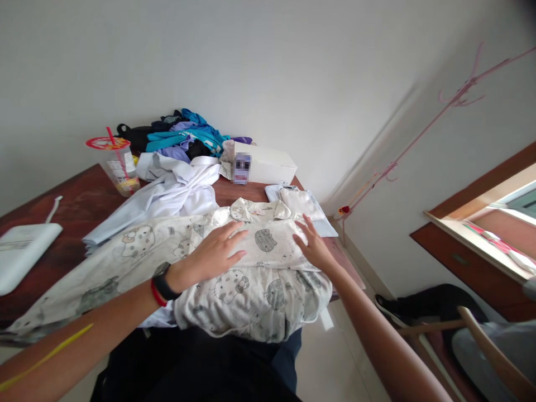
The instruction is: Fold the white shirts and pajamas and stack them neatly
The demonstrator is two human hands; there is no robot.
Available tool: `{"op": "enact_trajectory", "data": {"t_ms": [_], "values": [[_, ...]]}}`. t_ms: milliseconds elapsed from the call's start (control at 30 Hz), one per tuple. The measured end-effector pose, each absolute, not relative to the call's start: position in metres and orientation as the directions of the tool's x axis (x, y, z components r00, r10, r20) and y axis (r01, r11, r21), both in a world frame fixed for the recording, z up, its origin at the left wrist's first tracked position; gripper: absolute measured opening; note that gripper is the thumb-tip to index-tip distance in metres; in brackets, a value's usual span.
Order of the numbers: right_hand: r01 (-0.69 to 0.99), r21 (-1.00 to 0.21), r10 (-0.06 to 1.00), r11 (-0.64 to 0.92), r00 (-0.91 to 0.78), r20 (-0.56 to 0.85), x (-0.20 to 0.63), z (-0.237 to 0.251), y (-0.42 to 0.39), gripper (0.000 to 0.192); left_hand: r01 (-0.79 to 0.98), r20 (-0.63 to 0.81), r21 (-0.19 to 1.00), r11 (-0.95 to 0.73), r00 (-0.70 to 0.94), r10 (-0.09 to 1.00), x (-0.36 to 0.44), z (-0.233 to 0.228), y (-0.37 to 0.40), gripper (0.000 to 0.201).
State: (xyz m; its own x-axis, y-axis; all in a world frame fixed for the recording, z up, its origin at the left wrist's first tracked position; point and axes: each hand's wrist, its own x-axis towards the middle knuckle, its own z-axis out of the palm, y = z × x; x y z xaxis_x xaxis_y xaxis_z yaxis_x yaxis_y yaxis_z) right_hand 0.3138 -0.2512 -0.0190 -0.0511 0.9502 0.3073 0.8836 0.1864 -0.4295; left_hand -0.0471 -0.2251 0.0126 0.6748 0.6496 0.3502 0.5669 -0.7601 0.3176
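A cream pyjama top point(251, 240) with grey cat-face prints lies spread over the table, its collar pointing away from me. One long sleeve point(100, 268) stretches out to the left, and the lower part hangs over the near edge. Above its left-middle part is my left hand point(215, 251), fingers spread, holding nothing. My right hand point(312, 245) is also open, at the top's right side near the collar. Whether either palm touches the cloth I cannot tell. A white shirt point(167, 192) lies crumpled just behind the pyjama top.
A plastic cup point(121, 167) with a red straw stands at the left rear, near a white device point(27, 251). Behind are a heap of clothes point(184, 137), a white box point(268, 163) and folded clothes point(304, 206). A pink coat stand point(419, 134) and wooden chair point(481, 340) are at right.
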Motion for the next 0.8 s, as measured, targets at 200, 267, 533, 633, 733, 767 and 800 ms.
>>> {"op": "enact_trajectory", "data": {"t_ms": [200,267,533,633,733,767,800], "values": [[0.949,-0.307,0.984,0.073,-0.018,0.178,0.311,-0.068,-0.229,0.071,0.733,0.240,0.192,-0.653,0.610,0.755,-0.038,-0.037,-0.229,0.067],[0.957,-0.289,0.982,-0.009,0.062,0.178,0.321,-0.071,-0.223,0.075,0.777,0.281,0.182,-0.603,0.546,0.789,-0.040,-0.045,-0.235,0.077],[0.963,-0.242,0.978,-0.120,0.157,0.137,0.334,-0.069,-0.214,0.084,0.796,0.216,0.257,-0.549,0.506,0.835,-0.058,-0.032,-0.251,0.089],[0.962,-0.239,0.970,-0.134,0.176,0.165,0.333,-0.072,-0.215,0.088,0.757,0.147,0.340,-0.559,0.544,0.826,-0.090,-0.024,-0.265,0.078],[0.964,-0.222,0.970,-0.144,0.182,0.159,0.333,-0.073,-0.215,0.090,0.783,0.163,0.428,-0.452,0.425,0.890,-0.128,-0.022,-0.283,0.064],[0.965,-0.218,0.970,-0.146,0.182,0.159,0.333,-0.073,-0.215,0.089,0.787,0.182,0.455,-0.417,0.376,0.908,-0.139,-0.022,-0.289,0.061],[0.966,-0.215,0.970,-0.147,0.183,0.161,0.333,-0.073,-0.214,0.089,0.784,0.200,0.480,-0.393,0.338,0.920,-0.149,-0.021,-0.294,0.059]]}}
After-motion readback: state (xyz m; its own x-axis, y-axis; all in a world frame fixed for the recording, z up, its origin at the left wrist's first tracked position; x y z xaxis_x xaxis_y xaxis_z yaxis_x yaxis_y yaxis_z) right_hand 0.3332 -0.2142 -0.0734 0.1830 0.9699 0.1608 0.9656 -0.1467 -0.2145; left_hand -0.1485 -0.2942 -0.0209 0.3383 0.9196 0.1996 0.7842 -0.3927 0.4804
